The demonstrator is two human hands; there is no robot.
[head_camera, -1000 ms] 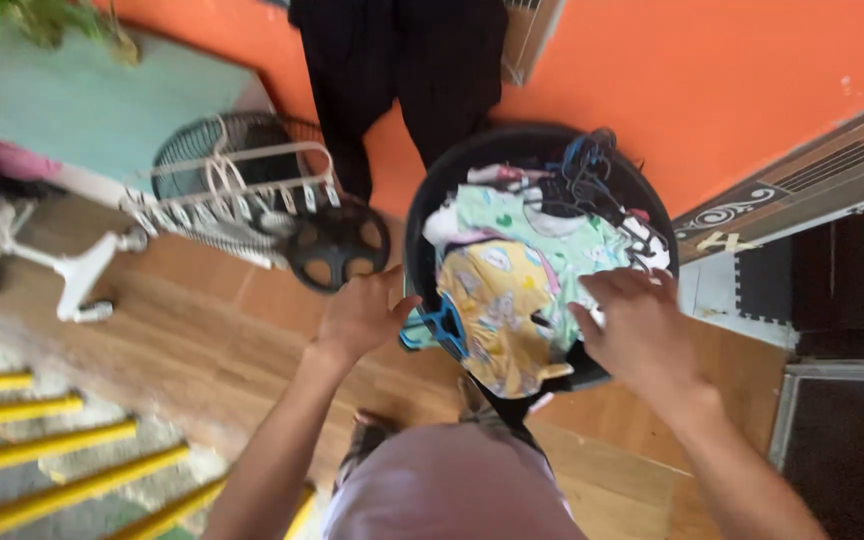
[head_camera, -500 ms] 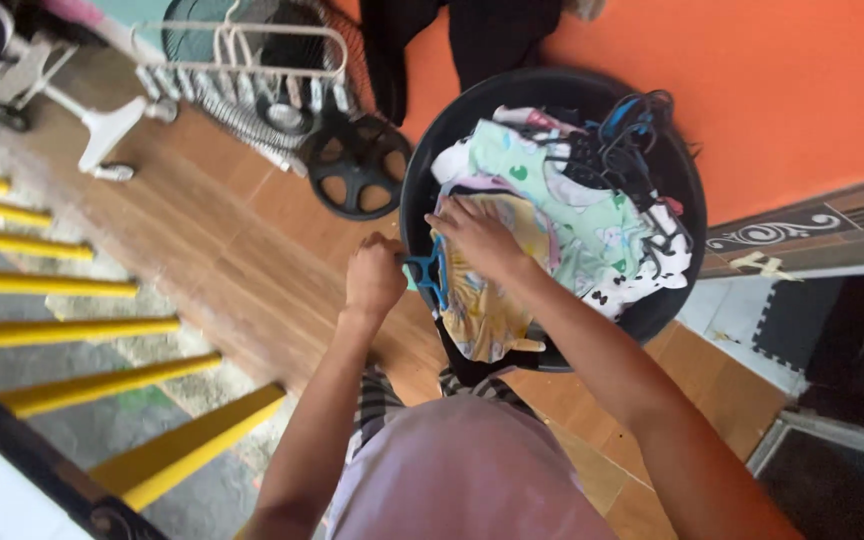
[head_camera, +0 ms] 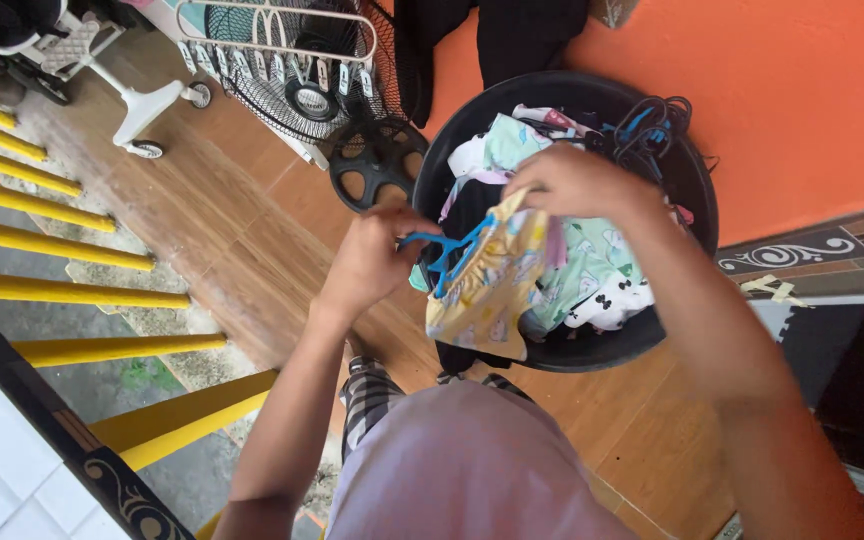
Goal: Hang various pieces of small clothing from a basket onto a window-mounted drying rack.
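My left hand grips a small blue plastic hanger at the near rim of a round black laundry tub. My right hand pinches the top edge of a yellow patterned garment, held against the hanger and drooping over the tub's front rim. Inside the tub lie several small pale green and white printed clothes and a tangle of dark and blue hangers at the far side.
A white clip drying rack and a fan grille lie on the wooden floor to the tub's left. Yellow railing bars run along the left. An orange wall stands behind; dark clothing hangs above.
Both hands have lifted the yellow garment partly out of the tub, and my right hand has moved from the pile up to its top edge by the hanger. The view has shifted.
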